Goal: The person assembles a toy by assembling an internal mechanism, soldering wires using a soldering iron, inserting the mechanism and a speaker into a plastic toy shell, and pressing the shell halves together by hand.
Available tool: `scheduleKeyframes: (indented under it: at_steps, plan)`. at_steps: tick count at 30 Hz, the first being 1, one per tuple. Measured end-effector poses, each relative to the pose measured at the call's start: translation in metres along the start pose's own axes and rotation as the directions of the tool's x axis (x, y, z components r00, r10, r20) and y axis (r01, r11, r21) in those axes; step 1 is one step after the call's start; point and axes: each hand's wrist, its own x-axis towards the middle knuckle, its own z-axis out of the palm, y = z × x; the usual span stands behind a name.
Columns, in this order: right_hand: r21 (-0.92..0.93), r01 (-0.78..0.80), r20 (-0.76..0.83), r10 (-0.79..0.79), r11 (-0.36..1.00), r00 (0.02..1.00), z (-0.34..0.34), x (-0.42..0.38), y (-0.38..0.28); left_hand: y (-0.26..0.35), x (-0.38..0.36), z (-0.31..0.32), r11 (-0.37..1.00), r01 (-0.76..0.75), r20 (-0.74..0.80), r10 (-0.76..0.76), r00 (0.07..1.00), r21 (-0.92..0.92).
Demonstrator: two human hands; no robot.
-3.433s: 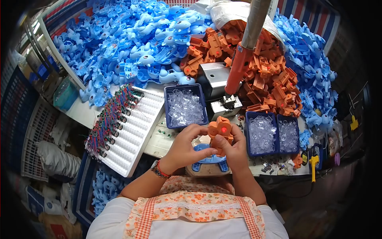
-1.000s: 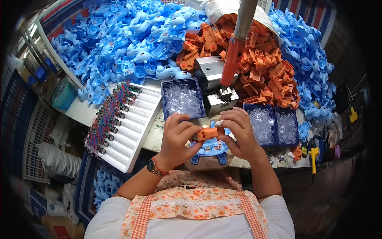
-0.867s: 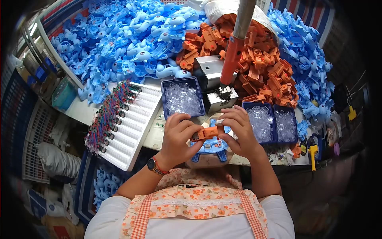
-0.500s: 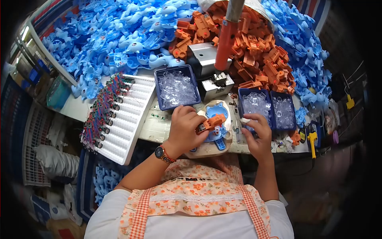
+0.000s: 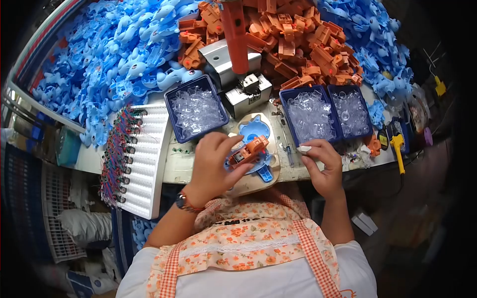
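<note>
My left hand [image 5: 211, 166] is spread around an orange plastic part [image 5: 250, 150], thumb along its lower side and index finger above it. That part has an exposed dark-and-metal inside and overlaps a blue animal-shaped plastic shell [image 5: 254, 129]. Beneath the shell is a pale shaped holder [image 5: 271, 185] at the table's front edge. To the right, my right hand [image 5: 324, 169] pinches a small white piece [image 5: 303, 148] between thumb and index finger, in front of a dark blue tray [image 5: 298, 140] of clear plastic pieces.
Blue shells [image 5: 124, 64] and orange parts [image 5: 318, 44] are heaped at the back. A red post [image 5: 233, 39] rises beside a metal block [image 5: 248, 94]. At left are another clear-piece tray [image 5: 171, 107] and a white rack [image 5: 149, 169] with wired components. A yellow-handled tool [image 5: 397, 149] hangs right.
The view has shifted and turned slightly. My left fingers have spread apart around the orange part, which sits lower left over the shell. My right hand keeps its pinch on the white piece.
</note>
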Motion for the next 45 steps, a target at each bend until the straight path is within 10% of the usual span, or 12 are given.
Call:
scheduleKeyframes:
  at_steps: [3, 6, 45]
  plan:
    - [0.175, -0.046, 0.044, 0.039, 0.984, 0.998, 0.0, 0.002, -0.011, 0.033, 0.022, -0.056, 0.918, -0.091, 0.006, 0.102, 0.995, -0.386]
    - [0.16, -0.033, 0.107, 0.016, 0.987, 0.994, 0.001, 0.002, -0.013, 0.072, 0.039, -0.101, 0.518, -0.277, -0.074, 0.379, 0.923, -0.809]
    - [-0.018, 0.237, 0.242, -0.225, 0.971, 0.944, 0.009, 0.006, -0.053, 0.116, 0.095, -0.14, 0.206, -0.317, -0.166, 0.532, 0.83, -0.926]
